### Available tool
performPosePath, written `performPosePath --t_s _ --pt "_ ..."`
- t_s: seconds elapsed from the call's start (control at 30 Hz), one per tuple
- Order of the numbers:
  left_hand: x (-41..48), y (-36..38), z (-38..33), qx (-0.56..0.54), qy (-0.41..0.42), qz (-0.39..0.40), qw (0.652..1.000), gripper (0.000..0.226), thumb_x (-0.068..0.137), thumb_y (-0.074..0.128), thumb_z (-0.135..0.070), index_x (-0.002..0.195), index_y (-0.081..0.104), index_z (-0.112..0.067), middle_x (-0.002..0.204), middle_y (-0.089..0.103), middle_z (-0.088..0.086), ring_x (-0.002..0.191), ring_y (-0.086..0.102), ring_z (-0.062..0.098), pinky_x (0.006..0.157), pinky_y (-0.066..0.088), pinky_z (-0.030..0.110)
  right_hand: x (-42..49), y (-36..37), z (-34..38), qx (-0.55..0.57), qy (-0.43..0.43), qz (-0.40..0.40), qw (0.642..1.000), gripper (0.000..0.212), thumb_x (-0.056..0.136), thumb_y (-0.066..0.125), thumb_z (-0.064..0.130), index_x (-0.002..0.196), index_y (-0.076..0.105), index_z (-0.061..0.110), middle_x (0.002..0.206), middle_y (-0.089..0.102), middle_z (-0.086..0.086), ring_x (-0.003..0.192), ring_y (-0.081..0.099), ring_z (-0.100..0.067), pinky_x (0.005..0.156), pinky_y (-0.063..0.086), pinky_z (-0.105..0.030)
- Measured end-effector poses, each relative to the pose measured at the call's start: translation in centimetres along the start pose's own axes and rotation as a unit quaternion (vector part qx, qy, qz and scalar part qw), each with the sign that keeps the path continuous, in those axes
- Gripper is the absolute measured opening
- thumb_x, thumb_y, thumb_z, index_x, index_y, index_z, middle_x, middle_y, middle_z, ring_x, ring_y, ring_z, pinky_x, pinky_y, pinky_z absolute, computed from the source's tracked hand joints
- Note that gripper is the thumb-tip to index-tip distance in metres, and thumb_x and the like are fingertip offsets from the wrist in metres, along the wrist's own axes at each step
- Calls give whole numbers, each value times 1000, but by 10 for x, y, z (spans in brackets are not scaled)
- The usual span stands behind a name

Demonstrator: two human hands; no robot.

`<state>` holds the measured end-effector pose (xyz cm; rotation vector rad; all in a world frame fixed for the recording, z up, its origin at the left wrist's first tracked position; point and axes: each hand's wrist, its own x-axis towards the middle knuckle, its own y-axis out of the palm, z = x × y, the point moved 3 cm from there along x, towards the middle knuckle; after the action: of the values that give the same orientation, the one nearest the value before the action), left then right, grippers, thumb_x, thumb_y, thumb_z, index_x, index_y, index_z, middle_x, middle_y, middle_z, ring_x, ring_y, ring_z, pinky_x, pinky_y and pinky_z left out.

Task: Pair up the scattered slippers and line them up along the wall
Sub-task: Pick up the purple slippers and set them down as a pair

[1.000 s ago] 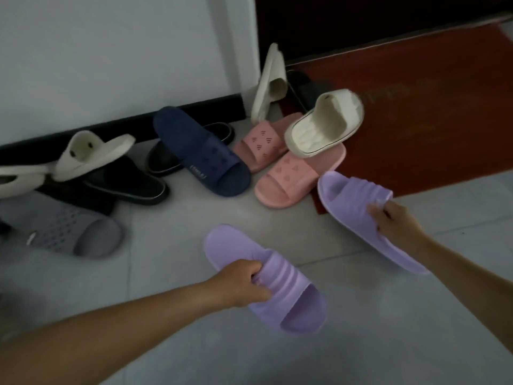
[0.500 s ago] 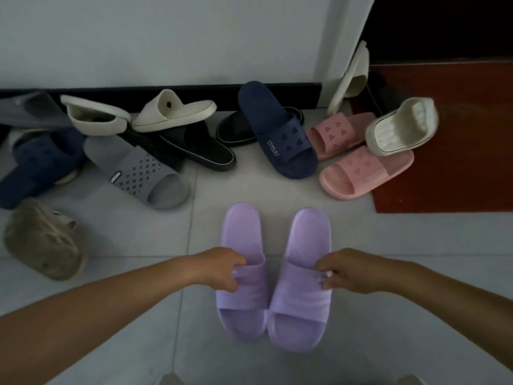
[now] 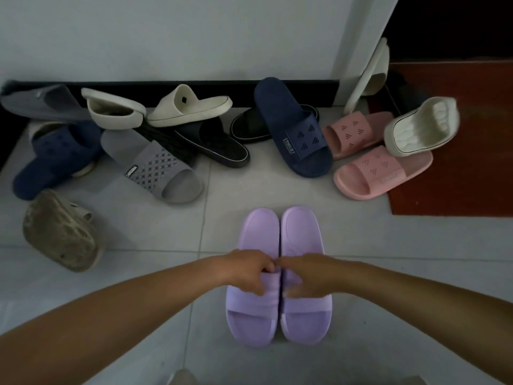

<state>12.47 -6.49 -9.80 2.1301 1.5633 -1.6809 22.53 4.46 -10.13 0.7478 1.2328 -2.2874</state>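
Head view: two bare forearms reach in from the near edge and meet at the middle of the scene.
Left fingers (image 3: 265, 266): curled over the far edge of a strap, thumb pressed on its top. The left hand (image 3: 245, 269) pinches the left lilac slipper (image 3: 258, 232).
Right fingers (image 3: 290, 263): curled the same way; the right hand (image 3: 312, 275) grips the strap of the right lilac slipper (image 3: 302, 232).
Hands: knuckles very close, touching or not I cannot tell.
Lilac pair: side by side, inner edges touching, soles flat on the tiled floor (image 3: 138, 273), toes near, heels far, apart from the heap.
Navy SMILE slipper (image 3: 294, 129): beyond the pair, lying across a black slipper (image 3: 247, 126) by the black skirting (image 3: 166, 84).
Far pink slipper (image 3: 349, 132): just right of the navy one.
Near pink slipper (image 3: 380, 173): beside it, heel end over the red mat (image 3: 458, 162).
Tilted cream slipper (image 3: 422, 126): resting on both pink ones.
Leaning cream slipper (image 3: 372, 73): propped upright at the corner of the white wall (image 3: 166, 37).
Grey LANGSHA slipper (image 3: 155, 165): left of centre, overlapping a second black slipper (image 3: 222, 143).
Far left: two cream slippers (image 3: 188, 107), another navy slipper (image 3: 52, 159) and a second grey slipper (image 3: 41, 102) — all jumbled.
Beige clog (image 3: 61, 232): near left, sole up.
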Motion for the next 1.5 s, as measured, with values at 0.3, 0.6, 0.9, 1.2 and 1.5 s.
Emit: performPosePath --t_s 0.3,0.6,0.9,1.2,1.5 --pt "12 -16 -32 -95 100 -249 959 52 73 70 -36 120 56 -19 123 55 -1 115 51 18 98 36 22 -52 -13 -60 118 98 -119 981 34 81 65 42 109 59 23 112 64 0 105 58 -23 73 36 -26" --pt "74 -45 -162 1 169 -223 960 69 76 68 -43 137 43 -20 140 45 1 128 42 22 105 35 31 -166 -12 -157 467 284 -354 759 19 82 70 21 69 56 20 68 53 4 68 49 -10 55 37 -15" --pt "159 -5 -349 -24 177 -133 975 48 89 50 -28 136 41 -19 134 55 9 119 54 28 96 46 37 -261 38 -269 661 416 -464 418 38 87 63 30 109 65 0 93 64 -15 87 60 -30 79 50 -38" --pt "206 64 -421 -184 163 42 969 54 92 52 -8 142 33 -5 144 44 12 128 48 21 100 40 26 -329 106 -333 704 381 -551 238 39 92 57 23 116 57 -8 96 59 -20 87 57 -33 78 50 -47" --pt "217 48 -378 -281 117 -15 952 28 87 51 -3 113 62 -2 104 65 14 96 60 23 74 46 29 -332 60 -327 393 549 -528 515 42 85 61 37 119 58 12 113 66 -15 102 62 -31 86 48 -36"
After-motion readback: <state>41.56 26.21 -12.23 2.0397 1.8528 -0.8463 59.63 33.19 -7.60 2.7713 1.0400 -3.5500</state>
